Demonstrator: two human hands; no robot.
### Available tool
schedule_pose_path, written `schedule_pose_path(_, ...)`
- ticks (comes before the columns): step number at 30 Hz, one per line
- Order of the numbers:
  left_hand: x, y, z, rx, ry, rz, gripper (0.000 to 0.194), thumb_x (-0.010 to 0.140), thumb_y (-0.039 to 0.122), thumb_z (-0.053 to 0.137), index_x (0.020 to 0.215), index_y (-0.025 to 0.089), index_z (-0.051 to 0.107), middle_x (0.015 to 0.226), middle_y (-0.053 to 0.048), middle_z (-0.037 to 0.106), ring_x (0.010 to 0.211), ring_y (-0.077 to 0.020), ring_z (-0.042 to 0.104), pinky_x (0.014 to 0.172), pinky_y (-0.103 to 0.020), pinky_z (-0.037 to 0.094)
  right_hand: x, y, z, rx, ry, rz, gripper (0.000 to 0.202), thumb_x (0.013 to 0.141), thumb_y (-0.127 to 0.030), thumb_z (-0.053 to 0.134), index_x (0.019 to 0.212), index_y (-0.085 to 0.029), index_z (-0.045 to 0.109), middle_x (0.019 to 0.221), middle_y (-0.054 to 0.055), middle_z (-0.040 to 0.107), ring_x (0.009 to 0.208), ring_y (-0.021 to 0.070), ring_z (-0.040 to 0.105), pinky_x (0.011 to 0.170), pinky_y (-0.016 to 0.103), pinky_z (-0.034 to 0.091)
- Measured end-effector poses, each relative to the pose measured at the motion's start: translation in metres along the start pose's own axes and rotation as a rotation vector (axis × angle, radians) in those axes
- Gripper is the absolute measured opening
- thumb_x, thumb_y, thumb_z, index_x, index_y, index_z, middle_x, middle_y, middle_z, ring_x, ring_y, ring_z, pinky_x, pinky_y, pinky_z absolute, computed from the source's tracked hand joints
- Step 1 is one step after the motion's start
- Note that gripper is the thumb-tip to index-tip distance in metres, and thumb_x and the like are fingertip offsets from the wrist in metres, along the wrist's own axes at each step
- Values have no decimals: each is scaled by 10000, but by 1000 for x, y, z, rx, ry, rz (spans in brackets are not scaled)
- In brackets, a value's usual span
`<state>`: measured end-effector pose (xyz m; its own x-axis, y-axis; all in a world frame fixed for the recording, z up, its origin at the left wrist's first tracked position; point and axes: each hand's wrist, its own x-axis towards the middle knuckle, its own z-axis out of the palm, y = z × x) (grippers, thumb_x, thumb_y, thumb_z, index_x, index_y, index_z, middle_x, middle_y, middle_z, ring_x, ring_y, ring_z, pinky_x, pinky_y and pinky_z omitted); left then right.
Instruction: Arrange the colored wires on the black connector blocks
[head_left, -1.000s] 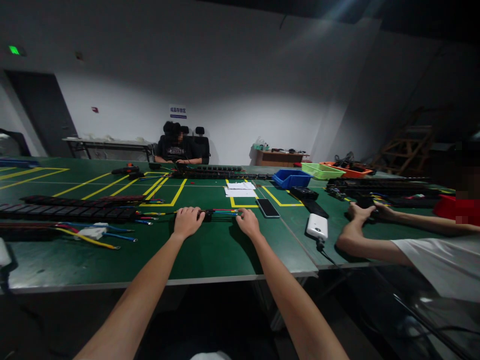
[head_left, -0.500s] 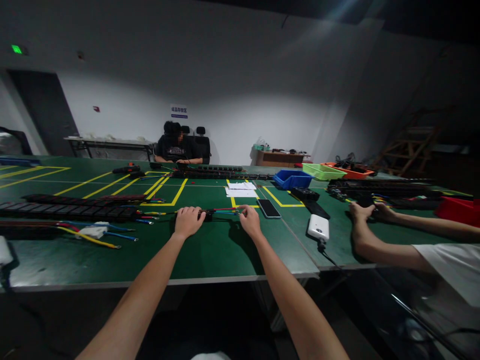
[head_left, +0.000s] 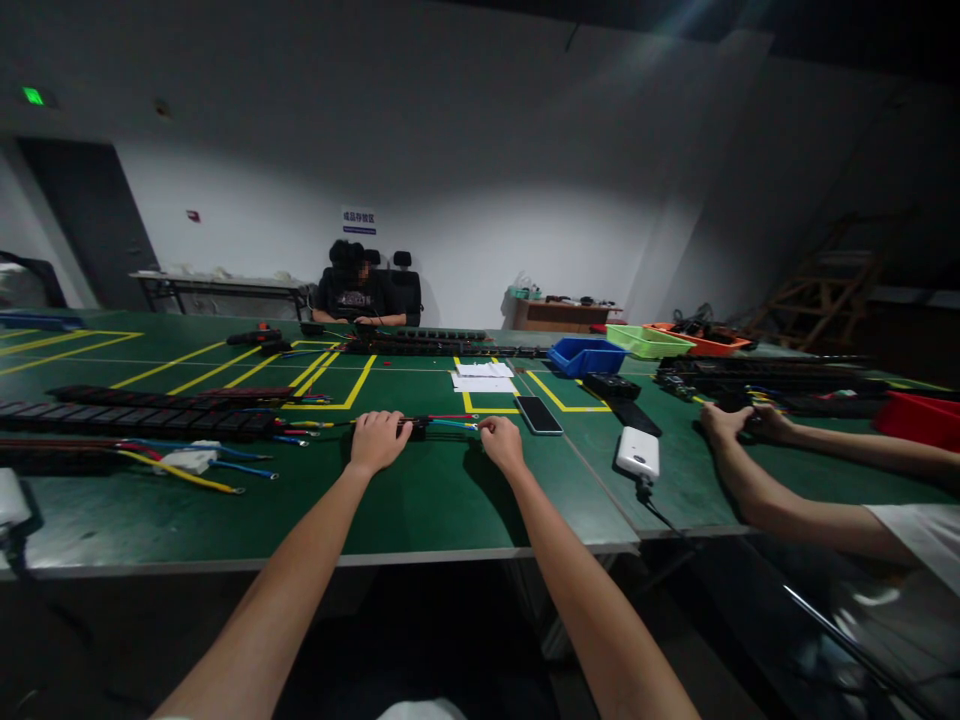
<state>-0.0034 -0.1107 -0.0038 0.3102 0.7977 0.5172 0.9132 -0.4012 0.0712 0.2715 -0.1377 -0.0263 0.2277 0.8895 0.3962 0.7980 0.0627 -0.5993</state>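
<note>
My left hand [head_left: 380, 441] is closed over a black-sleeved wire harness [head_left: 421, 425] lying on the green table [head_left: 439, 500]. A red wire [head_left: 450, 417] and a blue wire [head_left: 452, 424] run out of the sleeve to the right, ending in metal lugs. My right hand [head_left: 501, 444] has its fingers curled together at the end of the blue wire, and its fingertips partly hide what they pinch. The red wire's end lies free just above those fingertips. On the far side of my left hand, the harness continues towards a yellow wire [head_left: 322, 425].
Black strip assemblies [head_left: 150, 420] with coloured wires lie left. A phone [head_left: 538, 415], white paper [head_left: 484, 378], blue bin [head_left: 586, 356] and white device [head_left: 637, 455] are right of centre. A co-worker's hands [head_left: 727, 425] work at far right; another person [head_left: 356, 290] sits opposite.
My right hand's fingers have drawn down and curled at the blue wire, leaving the red wire's end uncovered. My left hand stays in place. The co-worker's arm at right has shifted slightly.
</note>
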Motion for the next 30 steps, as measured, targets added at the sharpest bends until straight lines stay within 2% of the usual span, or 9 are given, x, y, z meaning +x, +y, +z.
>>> schedule_pose_path(6,-1,1,2,20,17,-9,496,1014,513,343,1110,183,700,1080,-145,730,1045,-323,625,994,-493,390,2,-2,0,-28,14,24,320,884,-144,525,1100,-185,757,1006,77,711,908,195,640,778,261,457)
schedule_pose_path(14,0,-1,3,5,8,-4,508,1021,524,329,1108,188,700,1072,-130,734,1029,-307,634,986,-476,401,-3,-2,1,-53,-59,1,250,858,-136,563,977,-199,773,946,70,707,840,192,632,699,260,428)
schedule_pose_path(20,0,-2,5,1,10,-9,514,1018,532,329,1121,192,700,1102,-136,734,1056,-314,630,1007,-484,390,-3,-6,-2,-63,-6,15,393,883,-154,526,1258,-197,632,1040,67,661,907,188,617,752,261,446)
schedule_pose_path(23,-1,-2,4,-3,6,-8,515,1020,538,327,1118,197,701,1106,-132,735,1055,-309,631,1009,-478,392,-3,-7,-2,-71,-25,7,478,879,-170,548,1353,-223,574,1093,68,648,931,192,621,774,269,454)
schedule_pose_path(28,-1,-2,4,-3,2,-15,511,1018,541,335,1128,201,701,1113,-133,735,1069,-313,630,1023,-484,385,-6,-6,1,-105,-101,-9,379,847,-176,614,1219,-216,677,1008,76,665,955,226,626,815,296,452)
schedule_pose_path(30,-1,-2,4,0,0,-16,507,1019,538,333,1125,204,700,1108,-128,736,1066,-307,633,1024,-476,386,-6,-7,1,-106,-94,-7,396,853,-176,608,1244,-212,662,1024,80,662,972,228,623,830,298,453)
